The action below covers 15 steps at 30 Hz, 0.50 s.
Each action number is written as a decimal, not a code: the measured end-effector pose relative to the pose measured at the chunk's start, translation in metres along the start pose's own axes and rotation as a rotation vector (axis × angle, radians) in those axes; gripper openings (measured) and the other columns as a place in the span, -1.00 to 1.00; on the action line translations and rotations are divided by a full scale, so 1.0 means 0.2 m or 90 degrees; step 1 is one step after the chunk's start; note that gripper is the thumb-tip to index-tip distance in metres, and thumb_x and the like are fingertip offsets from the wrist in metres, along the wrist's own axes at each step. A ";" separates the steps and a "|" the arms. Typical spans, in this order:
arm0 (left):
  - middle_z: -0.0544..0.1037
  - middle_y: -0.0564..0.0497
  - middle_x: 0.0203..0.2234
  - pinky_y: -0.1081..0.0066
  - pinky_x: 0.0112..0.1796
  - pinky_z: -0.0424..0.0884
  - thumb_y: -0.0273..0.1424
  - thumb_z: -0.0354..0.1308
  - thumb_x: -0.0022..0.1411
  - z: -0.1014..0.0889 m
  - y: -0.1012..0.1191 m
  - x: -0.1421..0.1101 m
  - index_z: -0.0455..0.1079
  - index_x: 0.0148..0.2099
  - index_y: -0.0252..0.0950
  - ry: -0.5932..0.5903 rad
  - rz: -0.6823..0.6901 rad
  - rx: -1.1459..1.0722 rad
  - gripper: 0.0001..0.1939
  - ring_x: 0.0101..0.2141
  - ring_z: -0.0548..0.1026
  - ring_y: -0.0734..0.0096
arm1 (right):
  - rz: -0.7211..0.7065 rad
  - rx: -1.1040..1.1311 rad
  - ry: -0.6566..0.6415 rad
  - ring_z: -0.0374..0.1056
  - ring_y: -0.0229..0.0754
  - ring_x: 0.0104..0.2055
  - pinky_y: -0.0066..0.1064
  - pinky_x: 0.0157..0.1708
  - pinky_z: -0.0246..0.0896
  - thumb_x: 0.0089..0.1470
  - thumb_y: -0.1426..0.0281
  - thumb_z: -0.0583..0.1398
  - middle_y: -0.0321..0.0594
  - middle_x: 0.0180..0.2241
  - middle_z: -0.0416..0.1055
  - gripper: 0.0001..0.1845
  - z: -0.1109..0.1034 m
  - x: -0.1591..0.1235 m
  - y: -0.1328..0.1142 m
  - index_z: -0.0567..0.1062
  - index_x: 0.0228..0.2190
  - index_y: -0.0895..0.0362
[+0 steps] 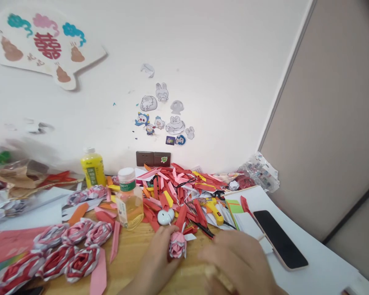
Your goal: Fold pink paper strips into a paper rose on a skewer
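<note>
My left hand (156, 259) is closed around a small pink-and-red paper rose (177, 244), held just above the wooden table (132, 254). My right hand (237, 262) sits to the right of the rose, blurred by motion, with its fingers curled downward over something pale I cannot make out. Several finished paper roses (70, 250) lie in rows at the left on the table.
A heap of red, pink and yellow paper strips (175, 186) covers the back of the table. A clear bottle of yellowish liquid (129, 199), a yellow bottle (93, 167), a yellow glue gun (214, 209), and a black phone (279, 238) lie around it. The wall stands close behind.
</note>
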<state>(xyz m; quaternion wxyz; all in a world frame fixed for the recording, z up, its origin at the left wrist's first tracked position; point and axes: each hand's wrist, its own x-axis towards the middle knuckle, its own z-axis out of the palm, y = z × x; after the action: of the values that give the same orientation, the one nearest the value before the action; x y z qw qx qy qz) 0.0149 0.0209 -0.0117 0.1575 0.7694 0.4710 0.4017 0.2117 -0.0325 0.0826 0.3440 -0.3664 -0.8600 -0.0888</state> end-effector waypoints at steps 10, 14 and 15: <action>0.45 -0.09 -0.24 0.24 -0.20 0.38 -0.51 0.14 0.00 0.02 -0.01 -0.01 0.27 -0.11 -0.26 0.003 -0.011 -0.014 -0.66 -0.21 0.43 0.20 | 0.029 -0.068 -0.194 0.29 -0.28 -0.50 -0.45 -0.54 -0.09 0.10 0.36 0.14 -0.33 -0.51 0.44 -0.83 0.29 0.16 0.10 0.42 -0.49 0.13; 0.46 -0.04 -0.29 0.30 -0.24 0.36 -0.53 0.13 0.00 0.01 0.01 0.01 0.32 -0.18 -0.23 -0.010 0.018 -0.007 -0.72 -0.24 0.42 0.23 | 0.039 -0.064 -0.213 0.32 -0.28 -0.46 -0.46 -0.51 -0.07 0.09 0.39 0.14 -0.33 -0.47 0.45 -0.88 0.32 0.15 0.10 0.44 -0.45 0.13; 0.46 -0.04 -0.28 0.30 -0.24 0.36 -0.54 0.13 0.00 0.00 0.01 0.02 0.33 -0.17 -0.22 -0.010 0.023 -0.001 -0.71 -0.24 0.41 0.23 | 0.039 -0.065 -0.216 0.32 -0.27 -0.45 -0.46 -0.50 -0.06 0.09 0.40 0.15 -0.33 -0.46 0.46 -0.90 0.32 0.15 0.10 0.44 -0.44 0.13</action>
<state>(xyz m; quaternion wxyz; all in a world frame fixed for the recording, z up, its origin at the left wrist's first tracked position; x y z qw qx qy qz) 0.0171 0.0227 -0.0096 0.1546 0.7806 0.4555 0.3991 0.1770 0.0249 0.0530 0.1776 -0.4192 -0.8884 -0.0585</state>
